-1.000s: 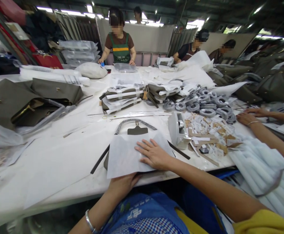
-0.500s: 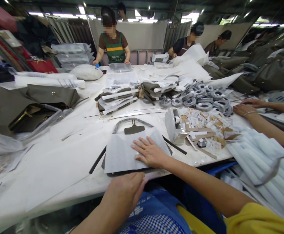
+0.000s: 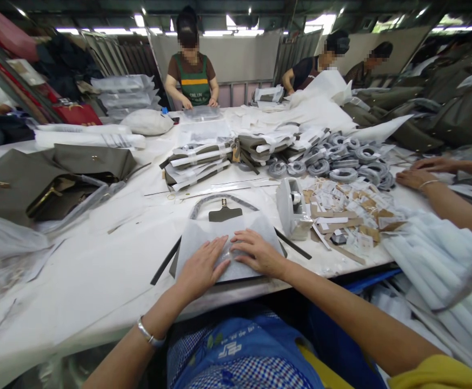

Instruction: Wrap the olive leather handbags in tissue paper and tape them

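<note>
A dark handbag [image 3: 225, 214] lies on the table before me, mostly covered by a white paper sheet [image 3: 195, 232]. Its wrapped handle [image 3: 203, 202] arches beyond the sheet, and dark straps [image 3: 166, 262] stick out at both sides. My left hand [image 3: 203, 267] lies on the left part of the sheet, fingers stretched. On the right part rests my right hand [image 3: 258, 253], fingers spread and slightly bent. The two hands are close together, and neither grips anything. A clear tape dispenser [image 3: 294, 208] stands just beyond the bag at its right.
Several wrapped bag pieces [image 3: 199, 159] and coiled grey straps [image 3: 343, 162] lie farther back. Loose tags [image 3: 353, 210] are heaped to the right, beside a co-worker's hands [image 3: 418, 175]. A larger dark bag [image 3: 12, 183] lies left. Another person [image 3: 195, 81] works across the table [image 3: 110, 275].
My left hand has come up from the near table edge onto the paper sheet and its fingers have opened. My right hand stays on the sheet, its fingers now more bent.
</note>
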A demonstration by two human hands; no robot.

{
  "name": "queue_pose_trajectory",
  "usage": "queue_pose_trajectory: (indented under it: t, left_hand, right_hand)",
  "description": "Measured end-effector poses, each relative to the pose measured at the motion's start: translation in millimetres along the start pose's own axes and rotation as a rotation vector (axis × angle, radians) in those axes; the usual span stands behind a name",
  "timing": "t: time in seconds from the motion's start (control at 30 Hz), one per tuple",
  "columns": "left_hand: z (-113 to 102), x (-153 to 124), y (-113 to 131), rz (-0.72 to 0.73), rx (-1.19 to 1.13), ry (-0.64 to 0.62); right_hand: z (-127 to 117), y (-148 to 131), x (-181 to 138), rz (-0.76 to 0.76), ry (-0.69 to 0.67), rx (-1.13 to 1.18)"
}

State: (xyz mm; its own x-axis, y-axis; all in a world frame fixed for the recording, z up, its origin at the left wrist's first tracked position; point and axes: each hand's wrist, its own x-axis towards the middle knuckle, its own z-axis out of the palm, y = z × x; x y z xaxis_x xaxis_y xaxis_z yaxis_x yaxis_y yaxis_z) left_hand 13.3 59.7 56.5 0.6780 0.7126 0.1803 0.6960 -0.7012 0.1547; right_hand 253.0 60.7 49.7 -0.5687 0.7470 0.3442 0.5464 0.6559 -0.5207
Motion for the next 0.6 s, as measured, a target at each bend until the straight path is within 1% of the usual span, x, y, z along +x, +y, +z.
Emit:
queue_pose_trajectory:
  t: [0.2, 0.43, 0.6]
  left_hand:
    - [4.0, 0.7, 0.6, -0.003, -0.002, 0.018]
    - [5.4, -0.9, 2.3, -0.012, -0.007, 0.021]
    - [4.0, -0.1, 2.3, -0.016, -0.002, 0.011]
  right_hand:
    - [-0.7, -3.4, 2.1, -0.008, -0.075, -0.092]
    - [-3.1, -4.3, 3.9, -0.023, -0.14, -0.141]
    - [-1.8, -4.3, 1.7, -0.067, -0.179, -0.134]
